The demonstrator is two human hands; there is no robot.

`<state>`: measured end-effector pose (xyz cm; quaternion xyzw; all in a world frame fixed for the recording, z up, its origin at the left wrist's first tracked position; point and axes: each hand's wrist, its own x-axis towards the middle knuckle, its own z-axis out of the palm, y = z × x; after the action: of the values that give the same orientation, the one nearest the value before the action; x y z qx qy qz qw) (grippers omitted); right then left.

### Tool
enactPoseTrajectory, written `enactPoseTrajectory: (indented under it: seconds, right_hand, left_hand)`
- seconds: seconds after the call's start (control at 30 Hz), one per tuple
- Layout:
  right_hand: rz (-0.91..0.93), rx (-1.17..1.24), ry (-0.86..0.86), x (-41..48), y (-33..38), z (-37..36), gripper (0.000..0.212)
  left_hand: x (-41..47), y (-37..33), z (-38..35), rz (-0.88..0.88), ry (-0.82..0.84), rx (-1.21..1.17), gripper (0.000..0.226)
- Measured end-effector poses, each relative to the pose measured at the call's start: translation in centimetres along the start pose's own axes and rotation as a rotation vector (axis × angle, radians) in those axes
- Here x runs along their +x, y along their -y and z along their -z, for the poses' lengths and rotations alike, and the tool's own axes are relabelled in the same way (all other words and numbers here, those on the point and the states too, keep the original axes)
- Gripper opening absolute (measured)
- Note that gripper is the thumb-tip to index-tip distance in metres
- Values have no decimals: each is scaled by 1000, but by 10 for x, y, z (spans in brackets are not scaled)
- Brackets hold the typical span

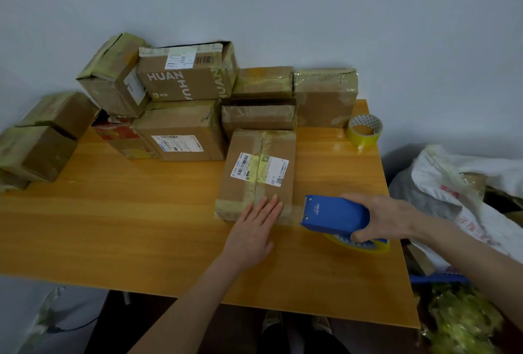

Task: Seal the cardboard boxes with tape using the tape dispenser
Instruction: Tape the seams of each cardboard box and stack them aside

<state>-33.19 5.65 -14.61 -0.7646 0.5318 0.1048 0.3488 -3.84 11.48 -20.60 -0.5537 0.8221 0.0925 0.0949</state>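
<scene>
A flat cardboard box with white shipping labels lies in the middle of the wooden table. Tape runs along its top seam. My left hand rests flat with fingers together on the box's near edge. My right hand grips a blue tape dispenser just right of the box's near corner. A strip of tape stretches from the dispenser's mouth to the box's near side. The dispenser's yellowish tape roll shows beneath it.
Several taped cardboard boxes are stacked along the back and left of the table against the wall. A spare tape roll stands at the back right corner. White sacks and crumpled tape waste lie on the right.
</scene>
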Motion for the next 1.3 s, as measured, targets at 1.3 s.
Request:
enactPoseTrajectory:
  seconds: [1.3]
  right_hand:
    - [-479, 1430, -380, 65, -9, -32, 48]
  left_hand:
    - [-1, -4, -1, -29, -6, -40, 91]
